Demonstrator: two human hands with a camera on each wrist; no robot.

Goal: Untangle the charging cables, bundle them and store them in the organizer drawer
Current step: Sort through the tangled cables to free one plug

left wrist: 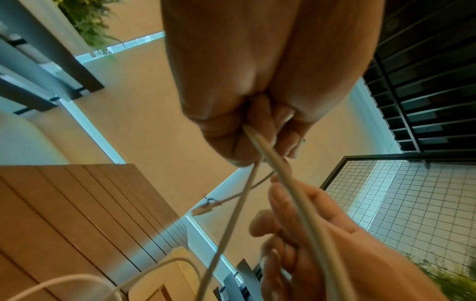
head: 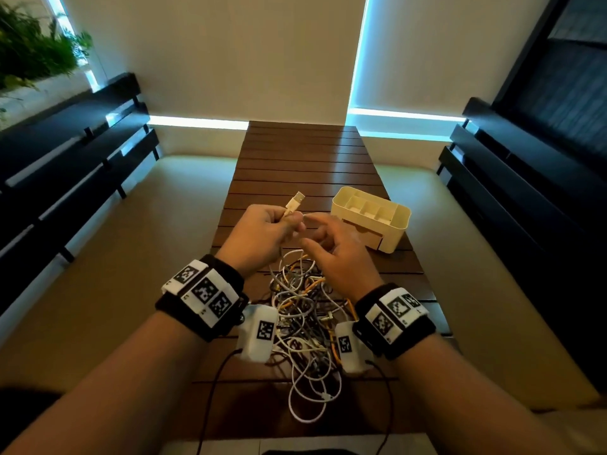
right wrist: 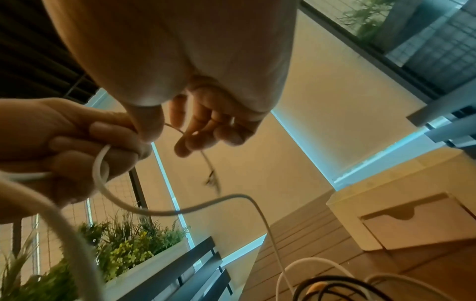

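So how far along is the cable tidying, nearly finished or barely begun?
Barely begun. Nothing looks bundled or stored: the organizer shows only bare compartments and its drawer is closed. In hand: the left hand grips one white cable by its USB end, the right hand beside it. Left: the tangled pile on the table.

A: Where is the cable tangle (head: 305, 320) lying?
B: On the surface (head: 295, 159), at its near end.
A: And the organizer (head: 371, 218)?
B: Sitting behind it, to the right, its drawer (right wrist: 422, 228) facing the tangle.
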